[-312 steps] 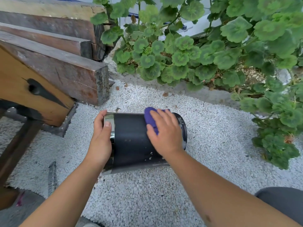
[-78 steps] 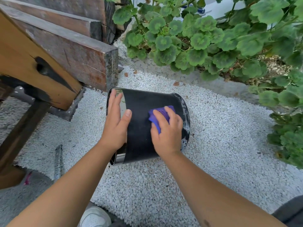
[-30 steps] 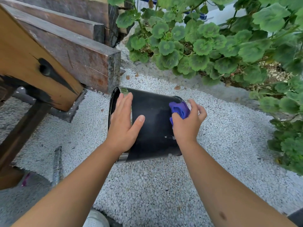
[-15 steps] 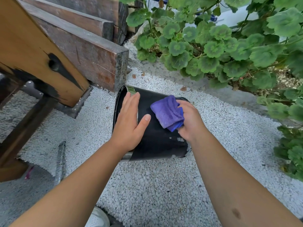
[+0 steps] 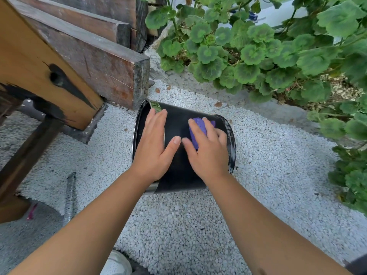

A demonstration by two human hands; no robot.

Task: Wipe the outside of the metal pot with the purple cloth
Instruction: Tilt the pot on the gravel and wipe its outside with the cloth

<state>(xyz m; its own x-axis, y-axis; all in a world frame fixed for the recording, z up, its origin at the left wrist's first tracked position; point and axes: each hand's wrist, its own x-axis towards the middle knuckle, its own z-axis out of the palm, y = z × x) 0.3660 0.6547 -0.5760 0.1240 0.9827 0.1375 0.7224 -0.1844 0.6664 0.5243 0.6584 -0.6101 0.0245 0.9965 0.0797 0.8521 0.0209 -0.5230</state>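
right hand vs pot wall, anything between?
Yes: in the head view the purple cloth lies under the right hand, pressed against the metal pot. The left hand rests on the pot bare.

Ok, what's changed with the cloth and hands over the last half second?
The right hand has flattened onto the purple cloth, pressing it against the pot's side, so it shows less. The left hand stays flat by the rim; the pot remains on its side.
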